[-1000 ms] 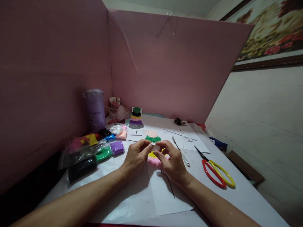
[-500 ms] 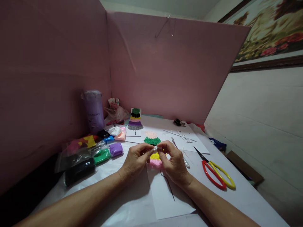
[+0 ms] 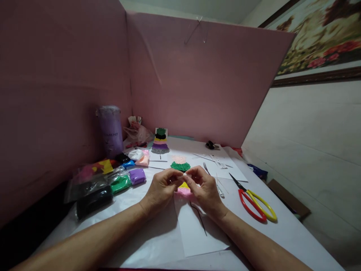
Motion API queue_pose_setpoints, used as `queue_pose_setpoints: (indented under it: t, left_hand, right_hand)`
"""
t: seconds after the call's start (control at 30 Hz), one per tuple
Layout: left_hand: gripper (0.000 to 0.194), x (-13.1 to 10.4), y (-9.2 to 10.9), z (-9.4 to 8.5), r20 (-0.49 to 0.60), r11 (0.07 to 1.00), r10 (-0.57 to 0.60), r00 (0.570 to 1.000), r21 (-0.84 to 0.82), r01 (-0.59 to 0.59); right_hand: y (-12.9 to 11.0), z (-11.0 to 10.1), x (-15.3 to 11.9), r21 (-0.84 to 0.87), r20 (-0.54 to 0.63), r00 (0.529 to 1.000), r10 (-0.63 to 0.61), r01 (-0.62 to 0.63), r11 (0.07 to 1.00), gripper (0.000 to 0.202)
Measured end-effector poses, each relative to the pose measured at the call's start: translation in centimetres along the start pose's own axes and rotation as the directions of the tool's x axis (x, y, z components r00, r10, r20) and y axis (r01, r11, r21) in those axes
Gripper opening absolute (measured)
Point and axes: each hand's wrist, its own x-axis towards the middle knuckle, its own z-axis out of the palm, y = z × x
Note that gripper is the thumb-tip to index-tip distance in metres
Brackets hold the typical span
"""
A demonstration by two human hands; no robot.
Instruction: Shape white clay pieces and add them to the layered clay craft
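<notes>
Between their fingertips, my left hand (image 3: pixel 162 188) and my right hand (image 3: pixel 204 188) pinch a small white lump (image 3: pixel 184 174), mostly covered by the fingers. Both hands are closed and nearly touch each other above a white paper sheet (image 3: pixel 197 237). On that sheet lie bands of coloured material: pale peach (image 3: pixel 178 159), green (image 3: pixel 180 166), yellow (image 3: pixel 184 185) and pink (image 3: pixel 184 192). My fingers hide part of the bands. A thin dark line (image 3: pixel 200 218) runs down the sheet below them.
Red-and-yellow-handled scissors (image 3: pixel 255 203) lie at right, beside a fork (image 3: pixel 206 168). Packets of coloured clay, including a purple one (image 3: pixel 137 176), are at left near a purple canister (image 3: pixel 110 131). A finished-looking banded picture (image 3: pixel 160 145) stands behind. Pink panels (image 3: pixel 186 82) enclose the back.
The fingers have closed further over the white lump, so less of it shows. The whole view has shifted slightly.
</notes>
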Motion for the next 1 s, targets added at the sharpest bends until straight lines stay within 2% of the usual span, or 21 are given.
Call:
queue_pose_setpoints:
  t: [0.13,0.27,0.37,0.47,0.57,0.67,0.87,1.0]
  left_hand:
    - [0.014,-0.1,0.1,-0.2,0.012,0.992,0.051,0.999,0.117,-0.053]
    - [0.013,-0.1,0.3,-0.3,0.020,0.975,0.066,0.998,0.210,-0.068]
    - [0.018,0.0,0.5,-0.2,0.004,0.983,0.019,1.000,0.184,-0.019]
    - [0.018,0.1,0.5,0.0,-0.080,0.988,-0.032,0.996,0.148,0.044]
    - [0.017,0.3,0.1,0.1,-0.172,0.991,-0.034,0.985,0.123,0.056]
    - [0.015,0.5,-0.1,0.1,-0.203,0.989,-0.007,0.979,0.140,0.036]
    - [0.014,0.5,-0.1,0.8,-0.186,0.953,0.185,0.965,0.273,-0.131]
    - [0.007,0.3,-0.3,1.5,-0.054,0.911,0.299,0.953,0.313,-0.268]
  right_hand:
    - [0.4,0.2,0.0,0.182,0.028,0.991,0.133,-0.136,0.974,0.018]
    - [0.2,0.3,0.1,0.269,0.057,0.986,0.157,-0.166,0.949,0.019]
    - [0.0,0.4,0.0,0.254,0.034,0.988,0.148,-0.152,0.955,0.017]
    - [0.0,0.5,-0.1,0.206,-0.006,0.990,0.140,-0.136,0.969,0.016]
    - [0.2,0.5,-0.2,0.150,-0.047,0.991,0.129,-0.120,0.981,0.016]
    - [0.4,0.4,-0.3,0.091,-0.082,0.991,0.104,-0.097,0.991,0.014]
    - [0.7,0.2,-0.2,0.065,-0.127,0.988,0.092,-0.084,0.994,0.015]
    - [0.8,0.2,-0.2,0.080,-0.116,0.988,0.102,-0.093,0.992,0.014]
